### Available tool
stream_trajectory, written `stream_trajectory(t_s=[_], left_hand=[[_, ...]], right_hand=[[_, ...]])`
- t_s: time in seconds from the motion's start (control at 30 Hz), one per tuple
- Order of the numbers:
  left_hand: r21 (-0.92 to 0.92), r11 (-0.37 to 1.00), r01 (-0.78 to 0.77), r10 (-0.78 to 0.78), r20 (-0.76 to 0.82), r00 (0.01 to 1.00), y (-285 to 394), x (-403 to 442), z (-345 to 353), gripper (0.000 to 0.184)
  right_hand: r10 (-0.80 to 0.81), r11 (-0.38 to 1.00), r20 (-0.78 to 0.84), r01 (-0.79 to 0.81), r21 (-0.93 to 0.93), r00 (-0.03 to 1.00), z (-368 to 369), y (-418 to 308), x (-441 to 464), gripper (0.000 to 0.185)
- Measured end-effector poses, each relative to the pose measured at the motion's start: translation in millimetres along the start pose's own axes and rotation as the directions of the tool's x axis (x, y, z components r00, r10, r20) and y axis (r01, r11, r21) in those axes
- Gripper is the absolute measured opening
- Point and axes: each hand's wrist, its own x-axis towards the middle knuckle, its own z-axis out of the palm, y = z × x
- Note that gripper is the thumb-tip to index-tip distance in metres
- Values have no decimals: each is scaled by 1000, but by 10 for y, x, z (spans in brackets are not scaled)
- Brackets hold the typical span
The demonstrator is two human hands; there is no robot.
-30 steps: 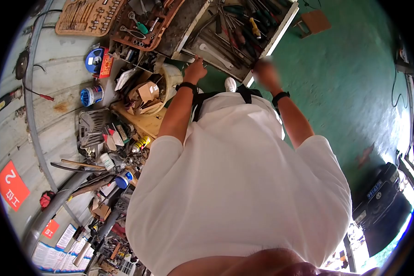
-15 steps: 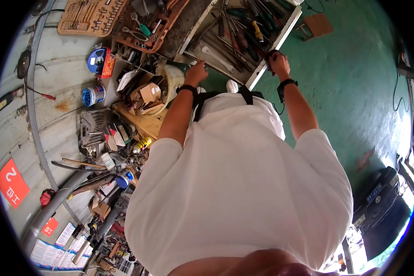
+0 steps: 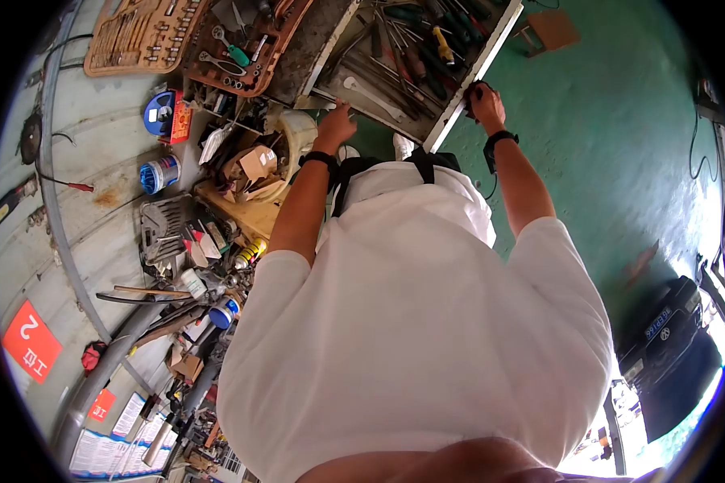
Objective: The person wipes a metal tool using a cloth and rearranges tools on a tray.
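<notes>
A drawer (image 3: 361, 112) full of hand tools is pulled out in front of me at the top. My left hand (image 3: 336, 129) is at its near left corner, fingers curled against the edge. By the drawer's right side, my right hand (image 3: 486, 109) closes around a small dark object (image 3: 474, 90) whose kind I cannot make out. Inside the drawer lie a pale wrench (image 3: 374, 97), a yellow-handled screwdriver (image 3: 442, 46) and several dark-handled tools. Left of the drawer, an open socket set case (image 3: 258, 76) holds ratchets and sockets.
A second tool case (image 3: 141, 36) lies farther left. Below it are a blue spool (image 3: 159, 113), a blue can (image 3: 159, 174) and a bin (image 3: 300, 133) with cardboard. A small brown stool-like object (image 3: 552, 32) stands on the green floor (image 3: 596, 137); a dark car (image 3: 656, 330) is at right.
The view has turned slightly, so the drawer and cases appear a little farther left. Both hands stay at the drawer; my right hand appears slightly higher along its side.
</notes>
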Motion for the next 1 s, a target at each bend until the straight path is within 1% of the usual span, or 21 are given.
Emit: stream_trajectory(t_s=[0.07, 0.13, 0.2, 0.23, 0.3, 0.33, 0.4, 0.43, 0.47, 0.5, 0.53, 0.6, 0.63, 0.7, 0.73, 0.77, 0.83, 0.9, 0.93, 0.97, 1.0], left_hand=[[-17, 1000, 2, -2, -57, 998, 43, -36, -15, 64], [-16, 1000, -6, 5, -40, 999, 17, 12, -26, 64], [-15, 1000, -14, 14, -19, 1000, 13, 10, -17, 64], [-23, 1000, 12, -13, -11, 1000, 40, 1, -48, 64], [-34, 999, 35, -35, 2, 999, 111, -4, -107, 63], [-35, 999, 35, -35, 11, 999, 113, -20, -122, 62], [-39, 998, 46, -45, 30, 999, 94, -41, -84, 60], [-44, 999, 17, -18, -5, 1000, 60, -42, -61, 60], [-45, 999, -12, 10, -39, 999, 21, -47, -40, 61], [-41, 999, -4, 3, -28, 1000, -15, -49, -12, 61], [-31, 999, -11, 9, -52, 999, -30, -28, 7, 62], [-19, 1000, -19, 17, -75, 997, -40, 18, 23, 64], [-13, 1000, -9, 8, -60, 998, -42, 34, 22, 64], [0, 1000, 3, -3, -41, 999, -34, 44, 18, 65], [5, 1000, 9, -9, -44, 999, -20, 40, 23, 65], [9, 1000, 14, -14, -48, 999, -16, 45, 12, 65], [23, 999, 35, -34, -23, 999, 11, 58, -24, 65], [38, 998, 49, -50, 12, 999, 40, 85, 8, 65], [29, 998, 58, -58, 7, 998, 22, 107, 16, 66], [23, 997, 67, -67, 3, 998, -6, 119, 28, 66], [26, 997, 70, -70, 14, 997, -6, 81, 25, 66]], right_hand=[[12, 1000, 29, -12, -13, 1000, 25, 26, 33, 31], [22, 999, 64, -20, -33, 998, 0, 16, 22, 31], [-16, 997, 271, 35, -63, 962, -3, 9, -42, 30], [-8, 998, 271, 26, -64, 963, 1, -18, -137, 30], [-101, 983, 477, 163, -90, 873, 27, -38, -392, 29], [-93, 983, 483, 157, -93, 871, 62, 2, -488, 29], [-195, 974, 330, 221, -43, 924, 113, 9, -644, 26], [-193, 975, 343, 219, -40, 919, 90, -11, -644, 26], [-166, 981, 265, 187, -55, 950, 43, -16, -604, 26], [-136, 986, 183, 151, -67, 974, -14, -42, -579, 26], [-104, 992, 87, 109, -61, 991, -13, -40, -491, 26], [-67, 996, -98, 61, -60, 993, -44, -33, -244, 28], [-64, 997, -95, 59, -58, 993, -56, -23, -150, 28], [-141, 988, -160, 128, -86, 977, -65, -6, -18, 29], [-114, 991, -120, 105, -82, 986, -58, 2, 10, 30], [-109, 992, -118, 100, -78, 987, -29, -7, 18, 30], [29, 998, -88, -34, -52, 996, 19, -55, 24, 35], [279, 953, 18, -279, 117, 960, 122, -104, 1, 40], [293, 941, -6, -287, 177, 956, 173, -113, -52, 41], [300, 939, 0, -295, 176, 954, 204, -108, -100, 41], [286, 940, 48, -290, 182, 957, 218, -98, -177, 39]])
